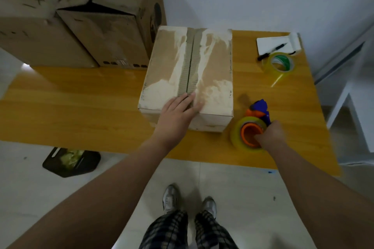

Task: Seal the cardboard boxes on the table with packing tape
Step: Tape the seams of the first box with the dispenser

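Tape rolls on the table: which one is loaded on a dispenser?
The roll by the front edge, mounted on the orange-and-blue dispenser that the right hand grips. The other roll, with a green core, lies loose beside the black pen.

Handwritten marks on large box (30,26), unreadable

Black pen (272,51) on white pad (267,42); black bin (70,162) on floor (242,198).

Left hand (178,111) on box (214,62) (at seam), right hand (271,133) seemingly gripping dispenser (250,127)
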`<state>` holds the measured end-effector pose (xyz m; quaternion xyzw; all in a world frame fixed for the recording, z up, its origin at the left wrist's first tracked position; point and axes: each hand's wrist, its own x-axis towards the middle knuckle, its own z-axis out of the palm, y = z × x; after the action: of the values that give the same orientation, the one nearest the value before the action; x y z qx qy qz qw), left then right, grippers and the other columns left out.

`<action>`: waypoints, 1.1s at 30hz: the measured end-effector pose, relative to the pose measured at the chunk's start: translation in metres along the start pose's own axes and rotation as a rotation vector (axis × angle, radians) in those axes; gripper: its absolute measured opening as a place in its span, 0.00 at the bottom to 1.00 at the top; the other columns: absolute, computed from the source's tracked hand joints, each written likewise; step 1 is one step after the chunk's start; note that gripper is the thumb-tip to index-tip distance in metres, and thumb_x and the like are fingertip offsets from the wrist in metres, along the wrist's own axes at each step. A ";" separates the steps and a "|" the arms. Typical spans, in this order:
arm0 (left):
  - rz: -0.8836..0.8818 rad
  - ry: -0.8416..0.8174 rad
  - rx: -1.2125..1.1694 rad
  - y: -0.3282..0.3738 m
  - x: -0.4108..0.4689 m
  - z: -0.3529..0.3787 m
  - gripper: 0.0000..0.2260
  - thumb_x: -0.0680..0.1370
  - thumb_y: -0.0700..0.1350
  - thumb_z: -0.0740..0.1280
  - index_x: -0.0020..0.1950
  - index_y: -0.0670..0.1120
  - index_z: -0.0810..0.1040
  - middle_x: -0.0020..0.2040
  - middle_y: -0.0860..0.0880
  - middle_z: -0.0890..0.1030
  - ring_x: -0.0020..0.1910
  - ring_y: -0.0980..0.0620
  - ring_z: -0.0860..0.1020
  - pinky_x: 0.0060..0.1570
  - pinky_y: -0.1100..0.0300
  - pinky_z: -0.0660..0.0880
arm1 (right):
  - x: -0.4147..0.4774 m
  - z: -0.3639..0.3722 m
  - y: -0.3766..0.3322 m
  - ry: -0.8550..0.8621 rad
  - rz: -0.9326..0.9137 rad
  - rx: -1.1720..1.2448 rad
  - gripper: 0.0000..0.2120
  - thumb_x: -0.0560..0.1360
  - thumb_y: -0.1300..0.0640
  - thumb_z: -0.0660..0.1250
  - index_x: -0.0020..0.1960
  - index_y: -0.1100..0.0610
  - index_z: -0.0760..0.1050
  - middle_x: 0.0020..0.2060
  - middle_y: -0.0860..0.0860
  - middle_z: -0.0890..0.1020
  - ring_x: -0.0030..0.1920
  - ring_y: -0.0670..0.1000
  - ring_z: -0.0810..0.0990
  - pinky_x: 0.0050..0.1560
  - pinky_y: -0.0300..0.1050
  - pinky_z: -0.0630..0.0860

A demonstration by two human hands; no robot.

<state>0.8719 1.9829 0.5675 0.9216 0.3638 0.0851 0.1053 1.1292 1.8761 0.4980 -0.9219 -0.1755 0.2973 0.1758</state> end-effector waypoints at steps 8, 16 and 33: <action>-0.322 -0.069 -0.681 0.040 0.003 -0.050 0.21 0.81 0.56 0.54 0.61 0.45 0.77 0.60 0.47 0.78 0.60 0.49 0.74 0.63 0.54 0.68 | -0.070 -0.031 0.004 0.169 -0.510 0.577 0.29 0.69 0.72 0.69 0.65 0.55 0.64 0.52 0.51 0.72 0.49 0.50 0.76 0.39 0.37 0.72; -0.530 -0.304 -1.211 0.071 -0.028 -0.113 0.37 0.58 0.76 0.59 0.50 0.47 0.79 0.45 0.49 0.84 0.44 0.52 0.83 0.45 0.58 0.79 | -0.137 -0.040 -0.031 0.227 -0.832 0.283 0.32 0.63 0.73 0.69 0.64 0.54 0.71 0.54 0.49 0.68 0.54 0.52 0.72 0.47 0.38 0.70; -0.519 -0.245 -1.013 -0.046 -0.082 -0.151 0.07 0.77 0.42 0.68 0.43 0.39 0.80 0.30 0.47 0.80 0.27 0.57 0.76 0.25 0.67 0.71 | -0.214 0.017 -0.087 -0.306 -0.953 0.260 0.38 0.64 0.58 0.76 0.61 0.32 0.59 0.58 0.42 0.74 0.54 0.46 0.79 0.50 0.50 0.80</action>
<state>0.7477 1.9795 0.6946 0.6400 0.4767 0.1127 0.5920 0.9369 1.8646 0.6260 -0.6560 -0.5613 0.3351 0.3772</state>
